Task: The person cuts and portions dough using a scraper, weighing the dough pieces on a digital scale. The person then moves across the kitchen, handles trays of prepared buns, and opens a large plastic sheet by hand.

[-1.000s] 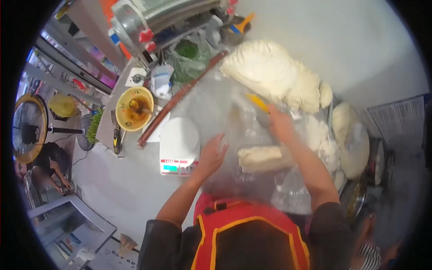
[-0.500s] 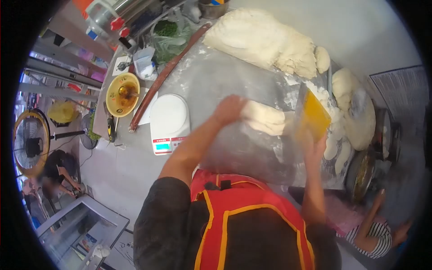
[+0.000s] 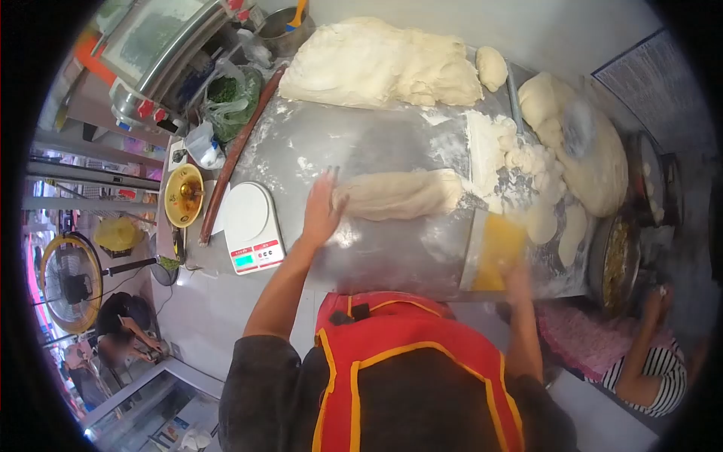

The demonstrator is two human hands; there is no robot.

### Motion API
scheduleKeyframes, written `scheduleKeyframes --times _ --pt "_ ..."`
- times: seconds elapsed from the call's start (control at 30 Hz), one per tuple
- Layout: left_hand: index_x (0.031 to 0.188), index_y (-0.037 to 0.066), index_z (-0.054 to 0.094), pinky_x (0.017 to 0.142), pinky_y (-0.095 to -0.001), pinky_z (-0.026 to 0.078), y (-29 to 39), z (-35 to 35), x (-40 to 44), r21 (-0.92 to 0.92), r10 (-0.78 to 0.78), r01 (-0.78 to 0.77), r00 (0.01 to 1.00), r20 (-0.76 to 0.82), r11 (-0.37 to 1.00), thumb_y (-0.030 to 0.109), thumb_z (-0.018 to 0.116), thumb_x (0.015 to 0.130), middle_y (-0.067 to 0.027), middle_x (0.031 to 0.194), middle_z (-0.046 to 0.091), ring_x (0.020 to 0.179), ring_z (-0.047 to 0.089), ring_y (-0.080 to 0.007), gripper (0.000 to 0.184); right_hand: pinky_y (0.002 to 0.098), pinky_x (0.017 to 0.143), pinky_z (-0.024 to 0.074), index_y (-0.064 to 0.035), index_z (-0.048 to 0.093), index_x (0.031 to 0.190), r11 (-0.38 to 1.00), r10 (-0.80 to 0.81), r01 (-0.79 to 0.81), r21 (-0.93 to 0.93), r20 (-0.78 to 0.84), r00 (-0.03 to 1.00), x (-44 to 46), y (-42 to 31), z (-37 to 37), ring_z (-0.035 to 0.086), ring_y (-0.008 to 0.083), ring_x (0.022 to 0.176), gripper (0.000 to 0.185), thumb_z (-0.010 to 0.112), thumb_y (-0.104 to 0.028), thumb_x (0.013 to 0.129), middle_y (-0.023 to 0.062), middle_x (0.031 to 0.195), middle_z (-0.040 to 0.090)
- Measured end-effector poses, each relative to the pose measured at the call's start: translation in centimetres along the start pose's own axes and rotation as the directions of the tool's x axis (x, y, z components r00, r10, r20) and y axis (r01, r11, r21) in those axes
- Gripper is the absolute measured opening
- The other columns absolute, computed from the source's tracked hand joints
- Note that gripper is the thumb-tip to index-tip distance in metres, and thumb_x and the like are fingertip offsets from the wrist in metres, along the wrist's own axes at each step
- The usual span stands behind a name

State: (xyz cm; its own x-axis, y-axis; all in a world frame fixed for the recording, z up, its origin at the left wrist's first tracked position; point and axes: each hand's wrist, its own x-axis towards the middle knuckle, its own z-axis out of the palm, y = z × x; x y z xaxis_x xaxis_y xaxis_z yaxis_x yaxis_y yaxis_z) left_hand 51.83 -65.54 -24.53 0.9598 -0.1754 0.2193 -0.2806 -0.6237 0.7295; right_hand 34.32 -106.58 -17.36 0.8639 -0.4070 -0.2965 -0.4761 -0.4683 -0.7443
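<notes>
A long floured piece of dough (image 3: pixel 399 194) lies across the metal work surface in front of me. My left hand (image 3: pixel 324 209) is at its left end, fingers stretched out and touching the dough. My right hand (image 3: pixel 517 280), slightly blurred, grips a dough scraper (image 3: pixel 498 252) with a broad yellow body and a pale edge. The scraper is near the front edge of the surface, right of the dough piece and apart from it. A large slab of dough (image 3: pixel 376 64) rests at the back, with a small lump (image 3: pixel 492 68) beside it.
A digital scale (image 3: pixel 248 215), a long wooden rolling pin (image 3: pixel 245 151) and a yellow bowl (image 3: pixel 184 196) of brown liquid stand on the left. More dough (image 3: pixel 591 151) and loose flour lie on the right, near a round pan (image 3: pixel 619 256). A person in striped sleeves (image 3: pixel 663 384) is at lower right.
The view has shifted. My left hand has slid left and its fingers have straightened. The dough piece looks longer and smoother. The scraper has come down toward the front edge.
</notes>
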Motion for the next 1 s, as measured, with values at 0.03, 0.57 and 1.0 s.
scheduleKeyframes --times 0.03,0.57,1.0 --pt "0.127 0.005 0.050 0.105 -0.0487 0.026 -1.8 1.1 1.0 0.047 0.017 -0.019 0.999 0.041 0.999 0.039 0.052 0.089 -0.0268 0.137 0.036 0.127 0.033 -0.0415 0.051 0.0300 0.083 0.0444 0.0013 0.048 0.120 0.997 -0.016 0.021 -0.075 0.071 0.997 0.2 2.3 -0.1 0.057 0.0189 0.095 0.039 0.057 -0.005 0.083 0.0106 0.107 0.059" --pt "0.125 0.015 0.052 0.096 -0.0565 0.031 4.7 4.2 -2.1 0.313 0.008 -0.060 0.986 0.166 0.948 0.041 0.064 0.076 -0.0129 0.126 0.047 0.123 0.040 -0.0364 0.057 0.0571 0.103 0.0244 -0.0204 0.055 0.123 0.552 -0.624 0.639 -0.535 0.244 0.743 10.7 -7.9 15.9 0.039 0.0363 0.120 0.043 0.059 -0.031 0.081 0.0129 0.127 0.048" --pt "0.113 0.012 0.060 0.102 -0.0482 0.029 1.0 2.1 7.7 0.667 0.089 -0.124 0.992 0.086 0.735 0.035 0.058 0.085 -0.0143 0.125 0.050 0.119 0.042 -0.0350 0.037 0.0615 0.104 0.0175 -0.0195 0.053 0.125 0.563 -0.540 0.461 -0.686 0.117 0.833 17.2 -10.5 18.8 0.032 0.0387 0.128 0.041 0.044 -0.040 0.091 0.0101 0.135 0.042"
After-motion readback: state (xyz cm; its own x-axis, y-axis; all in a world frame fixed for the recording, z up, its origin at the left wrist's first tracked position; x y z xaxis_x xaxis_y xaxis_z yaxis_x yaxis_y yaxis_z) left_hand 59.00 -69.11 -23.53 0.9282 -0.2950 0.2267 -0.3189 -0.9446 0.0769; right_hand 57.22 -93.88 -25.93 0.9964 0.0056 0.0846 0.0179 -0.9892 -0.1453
